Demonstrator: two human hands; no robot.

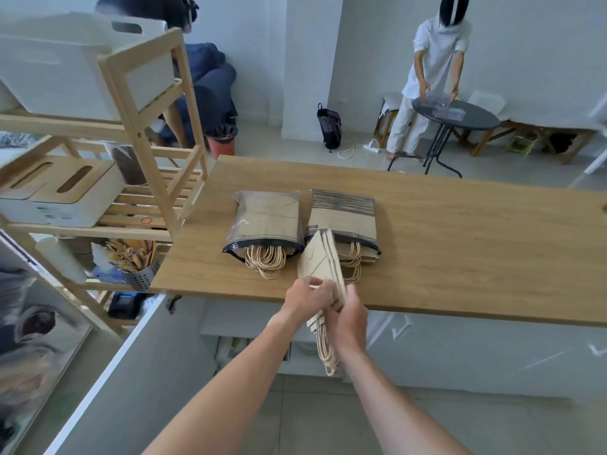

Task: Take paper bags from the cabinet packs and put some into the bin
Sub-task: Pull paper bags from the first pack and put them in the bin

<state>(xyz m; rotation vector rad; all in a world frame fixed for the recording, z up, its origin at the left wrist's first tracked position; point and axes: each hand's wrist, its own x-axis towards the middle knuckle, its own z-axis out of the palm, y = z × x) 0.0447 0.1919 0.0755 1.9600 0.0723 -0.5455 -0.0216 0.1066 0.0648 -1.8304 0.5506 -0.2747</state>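
- The desk (460, 231) fills the middle of your view; you stand at its near edge, so the packs lie within easy reach.
- The wooden shelf rack (144, 103) stands just beside the desk's left end. On its top sits a white bin (65, 67), most likely where your bags should go, which is why it makes sense to sort them on this side.
- Two packs lie side by side near the desk's front edge, mouths towards you. The left pack (267, 221) is clear with a dark rim, and twine handles spill from its opening. The right pack (345, 215) has a striped top, and its bags poke out too.
- You hold a small bundle of paper bags (323, 267) tilted up over the desk edge in front of the right pack, handles (325, 353) dangling below the desk.
- Your left hand (307, 298) curls round the bundle's left edge, with the thumb on top, as if parting or counting the bags.
- Your right hand (349, 315) grips the bundle from the right near its handle end, steadying it while the other hand works.
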